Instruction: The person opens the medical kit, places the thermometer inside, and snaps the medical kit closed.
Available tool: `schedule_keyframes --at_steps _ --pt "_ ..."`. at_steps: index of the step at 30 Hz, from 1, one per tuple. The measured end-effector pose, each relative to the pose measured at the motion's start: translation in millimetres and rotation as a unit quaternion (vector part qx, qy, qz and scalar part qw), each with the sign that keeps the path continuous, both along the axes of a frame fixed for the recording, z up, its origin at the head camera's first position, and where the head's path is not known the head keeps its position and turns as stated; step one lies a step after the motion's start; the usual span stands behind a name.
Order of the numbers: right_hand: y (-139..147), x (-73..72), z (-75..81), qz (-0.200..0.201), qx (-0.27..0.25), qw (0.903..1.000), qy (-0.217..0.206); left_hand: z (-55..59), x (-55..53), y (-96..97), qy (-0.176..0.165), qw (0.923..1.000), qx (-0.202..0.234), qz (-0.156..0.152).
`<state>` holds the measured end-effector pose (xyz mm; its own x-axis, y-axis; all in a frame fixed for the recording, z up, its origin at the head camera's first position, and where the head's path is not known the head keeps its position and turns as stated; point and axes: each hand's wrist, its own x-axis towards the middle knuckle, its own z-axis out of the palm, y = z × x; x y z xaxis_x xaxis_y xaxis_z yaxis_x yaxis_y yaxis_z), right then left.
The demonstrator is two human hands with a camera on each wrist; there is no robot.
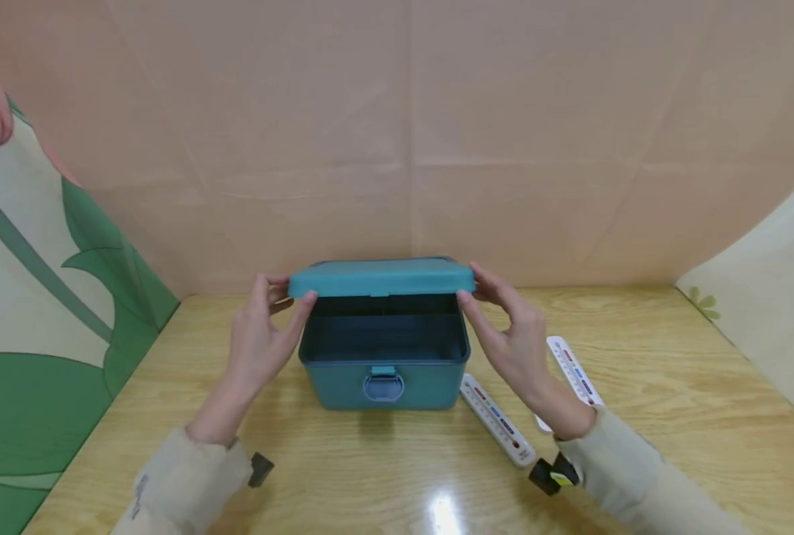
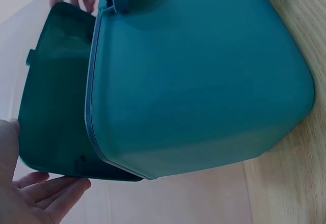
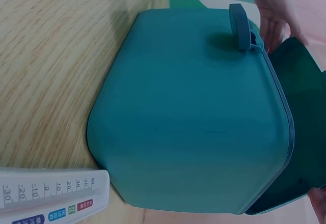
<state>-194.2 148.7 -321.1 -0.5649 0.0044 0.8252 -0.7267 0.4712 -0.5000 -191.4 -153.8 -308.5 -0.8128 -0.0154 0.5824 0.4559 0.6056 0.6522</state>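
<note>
A teal plastic storage box [image 1: 343, 388] stands on the table with its lid [image 1: 382, 279] tilted partly up, so its dark inside shows at the front. My left hand [image 1: 258, 338] holds the lid's left end, thumb at the front corner and fingers along the side. At the opposite end, my right hand [image 1: 513, 345] grips the lid the same way. A round ring-shaped latch [image 1: 383, 386] hangs on the box's front wall. The left wrist view shows the lid's hollow underside [image 2: 56, 96] between both hands. The box's floor is hidden.
A white thermometer [image 1: 498, 421] lies just right of the box. Another thermometer [image 1: 573, 370] lies farther right, partly behind my right wrist, with a white edge [image 1: 542, 424] beside it. A pinkish-brown sheet [image 1: 410, 148] hangs behind the wooden table [image 1: 343, 475].
</note>
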Motion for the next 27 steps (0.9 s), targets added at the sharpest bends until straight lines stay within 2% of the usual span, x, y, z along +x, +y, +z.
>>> schedule_keyframes --at_steps 4,14,27 --pt "-0.6 -1.7 0.3 -0.003 -0.01 0.9999 0.004 0.5 -1.0 0.8 0.004 0.9999 0.006 0.008" --pt "-2.4 -5.9 1.4 -0.015 -0.022 0.9996 0.009 0.7 -5.7 1.1 0.015 0.9998 0.015 -0.004" --pt "-2.8 -9.9 5.5 -0.012 -0.035 0.9993 0.004 5.7 -9.8 1.2 0.003 0.9997 0.014 -0.02"
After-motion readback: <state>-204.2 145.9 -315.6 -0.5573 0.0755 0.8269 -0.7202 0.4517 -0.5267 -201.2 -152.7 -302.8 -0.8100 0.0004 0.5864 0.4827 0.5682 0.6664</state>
